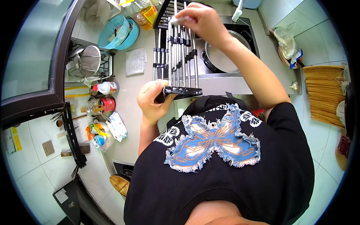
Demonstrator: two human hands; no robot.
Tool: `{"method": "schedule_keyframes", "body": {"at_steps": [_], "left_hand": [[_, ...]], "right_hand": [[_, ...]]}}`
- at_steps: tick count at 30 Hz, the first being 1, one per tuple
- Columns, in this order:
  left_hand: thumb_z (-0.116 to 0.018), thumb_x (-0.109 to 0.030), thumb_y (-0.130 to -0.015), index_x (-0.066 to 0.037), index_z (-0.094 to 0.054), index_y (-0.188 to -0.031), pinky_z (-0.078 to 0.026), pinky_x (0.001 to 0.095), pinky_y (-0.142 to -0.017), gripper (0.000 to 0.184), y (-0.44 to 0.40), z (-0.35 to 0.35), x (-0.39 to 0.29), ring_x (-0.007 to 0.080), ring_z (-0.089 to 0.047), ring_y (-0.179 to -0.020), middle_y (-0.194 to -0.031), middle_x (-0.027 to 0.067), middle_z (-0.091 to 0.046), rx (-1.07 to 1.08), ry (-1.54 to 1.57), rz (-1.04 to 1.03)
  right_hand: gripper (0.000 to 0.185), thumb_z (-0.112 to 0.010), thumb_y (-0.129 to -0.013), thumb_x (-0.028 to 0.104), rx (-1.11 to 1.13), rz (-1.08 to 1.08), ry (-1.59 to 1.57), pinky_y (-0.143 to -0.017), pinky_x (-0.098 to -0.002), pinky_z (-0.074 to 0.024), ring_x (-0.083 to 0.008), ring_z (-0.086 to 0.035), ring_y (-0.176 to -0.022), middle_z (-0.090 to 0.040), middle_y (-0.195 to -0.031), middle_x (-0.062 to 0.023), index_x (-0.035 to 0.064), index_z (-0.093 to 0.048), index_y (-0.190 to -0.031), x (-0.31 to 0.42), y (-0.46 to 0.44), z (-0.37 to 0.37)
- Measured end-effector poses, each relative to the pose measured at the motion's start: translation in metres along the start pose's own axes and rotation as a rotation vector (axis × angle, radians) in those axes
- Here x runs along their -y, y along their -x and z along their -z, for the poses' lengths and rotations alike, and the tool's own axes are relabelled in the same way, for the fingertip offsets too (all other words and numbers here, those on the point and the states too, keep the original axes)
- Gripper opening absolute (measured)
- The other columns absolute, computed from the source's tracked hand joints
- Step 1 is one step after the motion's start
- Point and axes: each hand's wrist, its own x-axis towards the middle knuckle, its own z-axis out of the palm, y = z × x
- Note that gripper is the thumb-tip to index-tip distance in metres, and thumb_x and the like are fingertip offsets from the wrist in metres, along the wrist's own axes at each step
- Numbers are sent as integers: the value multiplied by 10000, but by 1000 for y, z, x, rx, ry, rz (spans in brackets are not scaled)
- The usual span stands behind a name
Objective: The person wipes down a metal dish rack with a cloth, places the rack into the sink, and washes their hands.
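Observation:
A rack of metal rods with black plastic ends and clips (183, 90) is held up over the counter and the left part of the stove. My left hand (153, 99) is closed around its near black end, thumb on top. Near the rack's far end, my right hand (204, 21) pinches a small whitish cloth (179, 20) against the rods. Suds or drops of water show on the black end piece.
A pan (227, 52) sits on the stove (255, 41) beyond my right forearm. Blue bowls (112, 33), an oil bottle (144, 14) and a folded grey cloth (136, 62) stand or lie on the counter (129, 86). Bottles and packets line the left side.

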Motion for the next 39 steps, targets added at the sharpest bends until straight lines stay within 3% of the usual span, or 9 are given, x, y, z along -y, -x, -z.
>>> {"method": "schedule_keyframes", "body": {"at_steps": [6,9,12,16,22,25,26,28,39], "left_hand": [[-869,-83,-694,-8,-675,-837,-426,282,-551,252,3,-3,-3,191,-538,-580,-704,56,-605,-72,69,148],[-867,-105,-708,0,-675,-857,-467,289,-592,265,-1,-2,6,205,-605,-625,-746,72,-651,-51,-26,51],[-871,-190,-744,-27,-683,-836,-338,244,-508,266,-5,1,5,96,-535,-591,-740,14,-659,-59,-23,121],[-856,-97,-715,8,-672,-863,-484,299,-612,259,-8,1,4,220,-627,-652,-761,93,-661,-28,-7,154],[-865,-104,-703,11,-677,-904,-489,310,-605,299,-13,-13,9,245,-626,-643,-772,109,-657,-12,-31,77],[-868,-115,-703,8,-677,-912,-485,315,-598,309,-13,-10,12,247,-626,-642,-774,112,-656,-19,-38,52],[-869,-122,-706,7,-678,-910,-482,313,-592,308,-11,-10,12,243,-624,-637,-773,111,-656,-17,-52,10],[-869,-132,-712,3,-679,-905,-480,312,-587,302,-12,-11,7,238,-624,-635,-771,105,-660,14,-35,43],[-875,-149,-712,-11,-696,-875,-497,301,-653,279,-18,-14,-5,210,-649,-676,-764,78,-681,29,-6,74]], "right_hand": [[168,-701,-948,119,191,-475,-543,-721,-202,-493,-40,-607,-816,-697,-901,14,7,-718,-1072,3,27,18],[129,-709,-926,54,411,-207,-297,-731,-225,-497,-63,-597,-847,-687,-928,-18,29,-717,-1052,16,41,25],[144,-720,-920,69,138,-173,-189,-716,-223,-494,-60,-592,-805,-679,-884,-11,38,-715,-1060,2,32,14],[180,-726,-933,123,36,-473,-409,-680,-198,-485,-33,-582,-749,-672,-839,12,18,-698,-1076,6,32,1],[120,-701,-926,63,106,-288,-360,-631,-206,-450,-17,-527,-713,-644,-829,27,29,-705,-1041,44,32,-13],[121,-746,-829,68,86,-84,-233,-662,-311,-520,-204,-636,-696,-657,-824,-73,76,-726,-948,66,34,-8],[80,-753,-874,90,-37,92,-79,-627,-261,-468,-129,-577,-688,-641,-819,-45,49,-724,-937,46,29,-17],[117,-758,-831,111,-60,-77,-47,-678,-330,-533,-248,-659,-746,-665,-857,-95,69,-713,-931,26,16,-13],[140,-706,-879,53,6,39,-108,-658,-303,-482,-176,-591,-742,-627,-844,-48,90,-737,-1011,16,10,-5]]}}
